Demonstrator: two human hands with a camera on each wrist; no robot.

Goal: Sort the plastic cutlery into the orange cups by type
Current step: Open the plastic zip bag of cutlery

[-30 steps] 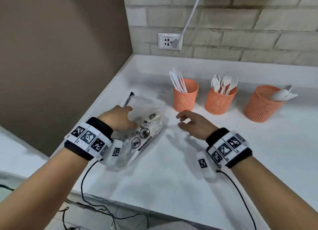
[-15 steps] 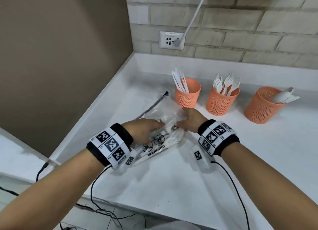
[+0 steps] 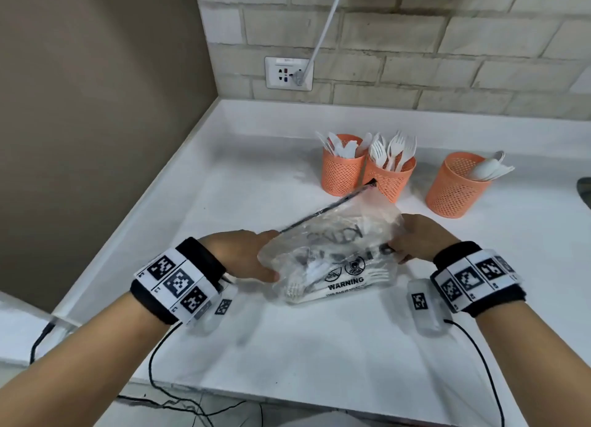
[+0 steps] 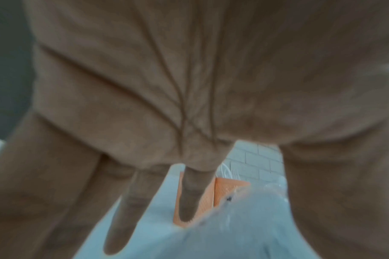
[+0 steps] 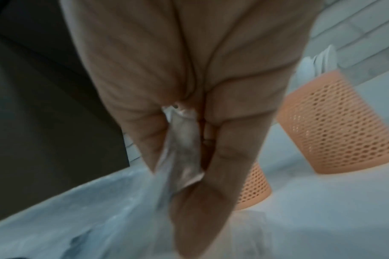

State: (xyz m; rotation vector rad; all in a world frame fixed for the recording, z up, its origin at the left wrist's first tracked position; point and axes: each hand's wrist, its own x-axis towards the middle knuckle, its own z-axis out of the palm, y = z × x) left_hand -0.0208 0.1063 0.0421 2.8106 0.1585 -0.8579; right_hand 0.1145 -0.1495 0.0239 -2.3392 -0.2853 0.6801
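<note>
A clear plastic bag [image 3: 335,244] with white cutlery inside and a printed WARNING label hangs just above the white counter [image 3: 287,346]. My left hand [image 3: 243,254] clasps its left end between thumb and fingers; in the left wrist view the bag [image 4: 244,231] lies under the thumb. My right hand [image 3: 419,238] pinches the bag's right side, and a fold of film [image 5: 182,143] shows between thumb and fingers. Behind the bag stand three orange mesh cups: one with knives [image 3: 340,171], one with forks [image 3: 393,180], one with spoons [image 3: 454,190].
A brown wall [image 3: 96,107] closes the left side and a brick wall [image 3: 415,59] the back. On the back wall sits a socket [image 3: 287,73] with a white cable plugged in. Black wires trail from my wrists over the counter's front edge.
My right hand reached over and took hold of the bag. Both hands then raised it off the counter and carried it right, toward the cups.
</note>
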